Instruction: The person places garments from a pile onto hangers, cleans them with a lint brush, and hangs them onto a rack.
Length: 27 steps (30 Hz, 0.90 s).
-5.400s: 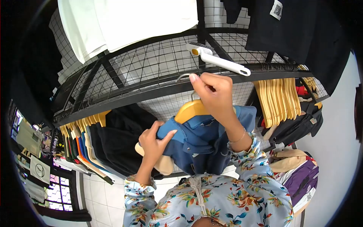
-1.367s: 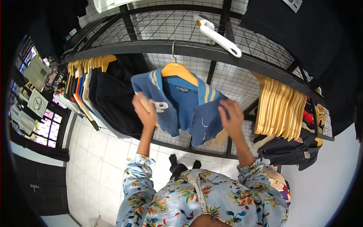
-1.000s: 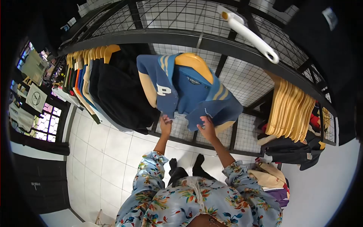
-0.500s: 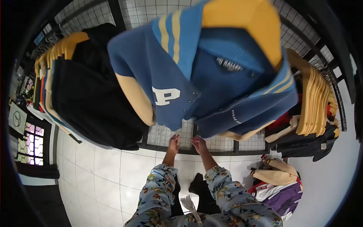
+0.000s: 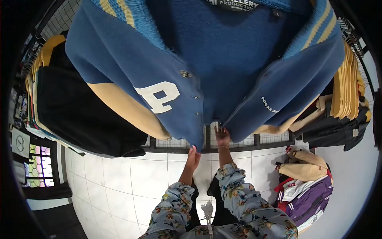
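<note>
Left hand and right hand are now up at the hem of the blue jacket, which hangs above them, before the bottom edge of the rack. I can't tell if the left grip pinches; the right looks loose.

Before you hangs the jacket, between clothes on your left and hangers on your right; a pile lies lower right.

On blue fabric jacket with cream sleeves, white "P" and small white "PORAS S…" are read; "…ALLERY PRODUCTION…" on dark neck label, "L" on small tag.
</note>
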Motion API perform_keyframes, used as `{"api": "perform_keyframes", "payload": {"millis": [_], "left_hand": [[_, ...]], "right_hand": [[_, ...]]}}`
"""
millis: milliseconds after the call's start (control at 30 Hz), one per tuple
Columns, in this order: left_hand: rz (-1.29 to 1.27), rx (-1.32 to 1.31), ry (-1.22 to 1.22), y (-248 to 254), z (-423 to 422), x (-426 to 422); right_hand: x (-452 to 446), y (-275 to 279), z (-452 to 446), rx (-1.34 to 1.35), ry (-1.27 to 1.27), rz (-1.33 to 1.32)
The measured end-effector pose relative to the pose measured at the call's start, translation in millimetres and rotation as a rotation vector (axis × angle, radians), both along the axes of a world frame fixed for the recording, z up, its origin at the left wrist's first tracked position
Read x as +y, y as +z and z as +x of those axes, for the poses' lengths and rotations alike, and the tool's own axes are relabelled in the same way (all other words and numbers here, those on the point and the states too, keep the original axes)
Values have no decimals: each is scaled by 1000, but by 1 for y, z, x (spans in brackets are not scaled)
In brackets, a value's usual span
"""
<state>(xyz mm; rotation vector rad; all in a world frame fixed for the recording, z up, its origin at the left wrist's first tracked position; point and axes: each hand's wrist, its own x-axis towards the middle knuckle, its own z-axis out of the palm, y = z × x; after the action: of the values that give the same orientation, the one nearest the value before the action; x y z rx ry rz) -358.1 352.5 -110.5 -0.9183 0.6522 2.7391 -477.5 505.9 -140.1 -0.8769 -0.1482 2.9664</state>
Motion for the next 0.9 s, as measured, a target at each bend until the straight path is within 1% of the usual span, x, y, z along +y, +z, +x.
{"api": "perform_keyframes", "payload": {"millis": [33, 67, 100, 167, 200, 267, 300, 333, 400, 433, 500, 533, 600, 667, 733, 800, 900], "left_hand": [[25, -19, 3, 5, 5, 2], [17, -23, 5, 10, 11, 4], [-9, -9, -33, 17, 15, 5], [-61, 15, -113, 26, 26, 5], [-66, 8, -115, 32, 32, 3], [-80, -41, -155, 43, 44, 4], [-83, -67, -175, 48, 51, 3], [-80, -80, -176, 55, 61, 5], [-171, -188, -74, 71, 73, 10], [-212, -247, -23, 80, 81, 13], [-221, -245, -26, 105, 101, 16], [-239, -228, -32, 122, 108, 15], [-248, -212, -40, 154, 120, 19], [-204, -158, -46, 209, 126, 24], [-183, -117, -46, 246, 128, 28], [-168, -142, -55, 272, 132, 30], [-185, -173, -71, 295, 137, 34]], "right_hand": [[4, 0, 0, 68, -3, -8], [11, -13, 1, 64, -2, -17], [16, -25, -1, 60, 98, 33], [14, -22, 4, 51, 297, 131], [12, -21, 13, 45, 295, 124], [12, -16, 46, 57, 488, 275], [10, -4, 64, 61, 586, 352], [8, 16, 87, 48, 588, 351], [6, 65, 127, -28, 841, 482], [8, 92, 146, -42, 847, 486], [10, 142, 183, -29, 862, 409], [11, 159, 196, -48, 864, 411], [17, 189, 217, 11, 904, 404], [22, 224, 231, 43, 922, 406], [19, 274, 230, 22, 925, 467], [15, 303, 228, 20, 925, 494], [8, 327, 223, -21, 784, 573]]}}
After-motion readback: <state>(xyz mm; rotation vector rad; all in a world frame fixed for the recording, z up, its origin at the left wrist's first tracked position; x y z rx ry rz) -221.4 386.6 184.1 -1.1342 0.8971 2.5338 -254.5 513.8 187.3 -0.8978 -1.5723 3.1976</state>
